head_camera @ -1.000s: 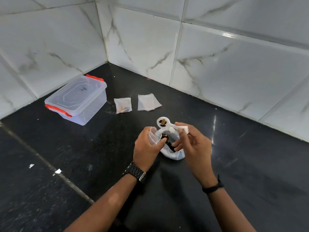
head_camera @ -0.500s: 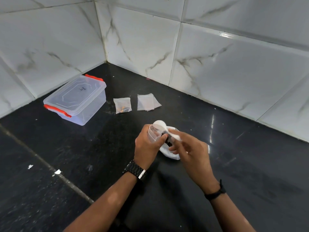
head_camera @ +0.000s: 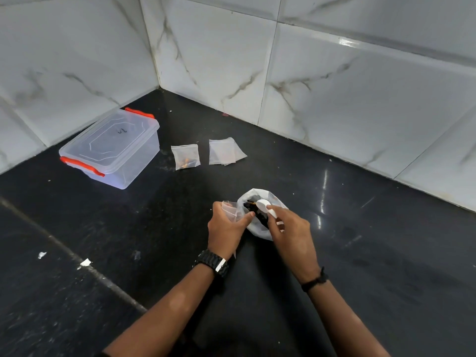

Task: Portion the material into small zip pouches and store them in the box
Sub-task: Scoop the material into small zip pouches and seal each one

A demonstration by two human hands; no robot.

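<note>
Box (head_camera: 110, 148) lidded (far left) | left hand (head_camera: 226, 228) pinches pouch (head_camera: 230, 207) | right hand (head_camera: 288, 229) holds spoon (head_camera: 266, 207)

Both forearms are bare, with no sleeves in view. The left wrist carries a black watch (head_camera: 212, 264) on a chunky, ridged strap with a silver-looking clasp. The right wrist wears a thin black band (head_camera: 314, 281), possibly a cord or hair tie.

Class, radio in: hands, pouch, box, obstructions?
Left hand grips open pouch. Right hand holds white scoop in material bag. Box lidded. Nothing obstructing.
</note>
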